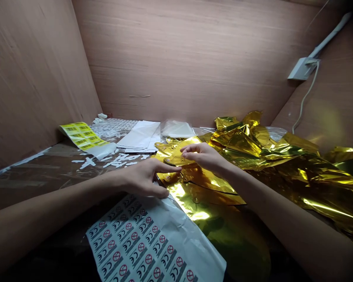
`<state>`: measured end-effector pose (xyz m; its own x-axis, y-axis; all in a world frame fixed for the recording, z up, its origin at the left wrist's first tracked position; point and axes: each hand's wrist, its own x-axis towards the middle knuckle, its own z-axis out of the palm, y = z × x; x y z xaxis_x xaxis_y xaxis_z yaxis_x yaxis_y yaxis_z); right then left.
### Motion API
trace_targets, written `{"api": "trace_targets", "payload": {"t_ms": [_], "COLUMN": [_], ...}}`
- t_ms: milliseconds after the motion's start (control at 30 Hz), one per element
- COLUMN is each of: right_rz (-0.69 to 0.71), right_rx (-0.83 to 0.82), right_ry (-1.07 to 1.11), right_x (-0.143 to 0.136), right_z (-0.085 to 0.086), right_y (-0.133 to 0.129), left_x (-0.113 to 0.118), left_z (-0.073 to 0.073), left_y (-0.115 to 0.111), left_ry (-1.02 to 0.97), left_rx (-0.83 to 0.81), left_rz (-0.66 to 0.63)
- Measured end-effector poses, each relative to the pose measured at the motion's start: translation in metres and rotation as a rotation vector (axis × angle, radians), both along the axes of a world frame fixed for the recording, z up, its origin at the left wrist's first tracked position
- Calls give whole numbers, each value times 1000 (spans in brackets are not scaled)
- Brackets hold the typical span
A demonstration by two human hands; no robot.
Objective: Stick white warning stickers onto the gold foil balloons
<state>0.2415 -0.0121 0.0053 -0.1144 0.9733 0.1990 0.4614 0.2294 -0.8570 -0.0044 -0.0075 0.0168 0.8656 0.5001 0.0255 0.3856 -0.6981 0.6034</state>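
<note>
Printed label sheet (155, 239), with CE and crossed-circle symbols, lies nearest at the bottom centre of the frame; its rows fill the left part, while a broad strip along its right side is bare backing, so some labels have probably been peeled off and many remain. Above it, at the centre, lie flat gold foil pieces (214, 182), overlapping one another. Beside the right fingertips the uppermost foil carries a small dark mark, too small to read, which may be a label already placed. The left hand (144, 176) is spread, thumb at the sheet's upper edge and index finger reaching onto the foil; whether its hidden fingers grip anything, I cannot tell. The right hand (204, 156) has thumb and fingertips drawn close together over the foil, and whether something is pinched there cannot be told either. To the right spreads a crumpled gold foil heap (244, 145); which of its pieces bear labels is not visible, so the work seems partway along. A yellow label sheet (84, 135) and white papers (141, 135) lie left of centre.
</note>
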Motion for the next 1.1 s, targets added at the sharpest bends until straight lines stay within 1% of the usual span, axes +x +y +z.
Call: {"api": "trace_targets", "payload": {"t_ms": [100,200,267,433,533,633,800,967,1100], "right_rz": [-10,31,63,93,87,43,-22,-64,-68], "right_rx": [-42,-53,-68,-102,-84,-57,7,43,64], "right_ry": [37,71,89,89,77,32,-30,-72,-77], "right_x": [-3,-4,-1,6,6,5,2,-1,-1], "right_z": [3,3,-1,-19,-24,-26,-30,-30,-33], "right_y": [8,16,22,34,33,30,26,22,21], "left_x": [3,4,4,4,6,9,15,20,22], "left_z": [1,0,-1,-4,-7,-9,-10,-19,-24], "left_y": [-3,-4,-4,-2,-2,-2,-7,-15,-19], "left_ry": [66,65,43,14,-13,-33,-12,16,43], "left_rx": [68,118,128,110,120,148,199,352,448], "left_rz": [54,48,25,-20,7,42,56,103,95]}}
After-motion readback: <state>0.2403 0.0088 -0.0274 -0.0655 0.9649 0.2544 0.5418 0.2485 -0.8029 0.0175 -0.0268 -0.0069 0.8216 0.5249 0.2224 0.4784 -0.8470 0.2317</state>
